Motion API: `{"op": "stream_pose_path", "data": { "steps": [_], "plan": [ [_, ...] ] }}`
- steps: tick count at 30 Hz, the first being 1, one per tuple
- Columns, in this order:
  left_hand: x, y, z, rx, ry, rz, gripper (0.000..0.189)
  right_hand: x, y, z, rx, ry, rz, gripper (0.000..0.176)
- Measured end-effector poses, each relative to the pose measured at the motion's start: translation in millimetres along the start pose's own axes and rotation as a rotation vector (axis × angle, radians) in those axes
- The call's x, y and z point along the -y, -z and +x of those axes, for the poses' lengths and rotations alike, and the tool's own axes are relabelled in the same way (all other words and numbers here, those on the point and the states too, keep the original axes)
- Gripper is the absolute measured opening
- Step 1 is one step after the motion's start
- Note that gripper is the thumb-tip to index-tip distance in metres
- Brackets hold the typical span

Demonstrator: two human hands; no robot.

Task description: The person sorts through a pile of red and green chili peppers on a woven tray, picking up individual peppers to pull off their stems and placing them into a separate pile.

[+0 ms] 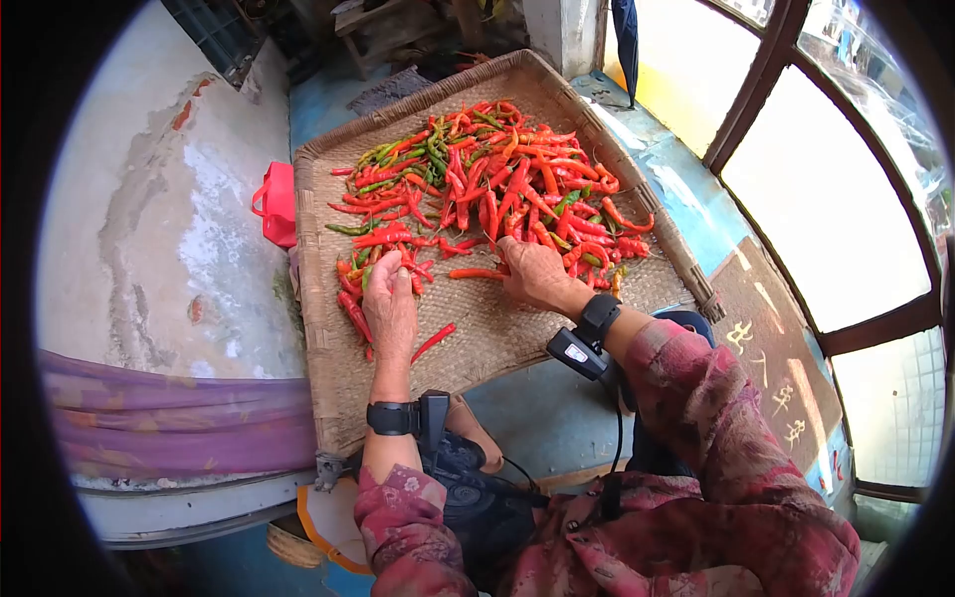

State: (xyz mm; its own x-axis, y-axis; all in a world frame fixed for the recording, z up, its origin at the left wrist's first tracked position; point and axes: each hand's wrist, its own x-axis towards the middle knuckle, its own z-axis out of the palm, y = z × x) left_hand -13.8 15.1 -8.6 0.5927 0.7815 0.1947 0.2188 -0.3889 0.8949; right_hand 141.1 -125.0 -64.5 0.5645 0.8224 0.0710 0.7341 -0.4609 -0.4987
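Note:
A large heap of red chili peppers [517,179], with green ones mixed in, lies on a woven tray [497,328]. My left hand [391,308] is closed at the edge of a smaller cluster of chilies [350,310] on the tray's left side. Its curled fingers hide whatever they may hold. At the near edge of the big heap, my right hand [539,274] has its fingers pinched on a red chili pepper [494,214], the grip partly covered by the hand. An orange-red chili [476,274] lies beside that hand. One loose red chili [434,341] rests nearer to me.
The tray has a raised woven rim [314,249]. A pink-red bag [278,204] stands against the worn wall on the left, above a purple cloth [179,413]. Glass windows line the right, with a brown board [771,348] below. A dark umbrella [627,45] hangs behind.

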Motion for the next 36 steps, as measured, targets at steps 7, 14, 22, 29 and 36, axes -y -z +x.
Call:
{"op": "stream_pose_path", "data": {
  "steps": [7, 14, 22, 29, 36],
  "plan": [
    [18.8, -56.8, -16.1, 0.42, 0.083, -0.118, 0.044, -2.2, 48.7, 5.4, -0.212, -0.056, 0.27, 0.03],
    [-7.5, -82.4, -27.6, 0.494, 0.034, -0.265, 0.04, 16.4, 75.0, -4.0, -0.206, 0.083, 0.512, 0.03],
    [-13.2, -76.8, -31.3, 0.434, 0.314, -0.549, 0.026, 13.7, 70.7, -6.6, -0.152, 0.246, 0.701, 0.026],
    [-3.3, -40.6, -13.4, 0.103, 0.35, -0.666, 0.025, -8.2, 74.1, 7.4, -0.434, 0.005, 0.631, 0.023],
    [31.2, 12.6, 9.5, -0.222, 0.401, -1.004, 0.027, -7.8, 75.8, 4.4, -0.299, -0.021, 0.949, 0.019]
  ]
}}
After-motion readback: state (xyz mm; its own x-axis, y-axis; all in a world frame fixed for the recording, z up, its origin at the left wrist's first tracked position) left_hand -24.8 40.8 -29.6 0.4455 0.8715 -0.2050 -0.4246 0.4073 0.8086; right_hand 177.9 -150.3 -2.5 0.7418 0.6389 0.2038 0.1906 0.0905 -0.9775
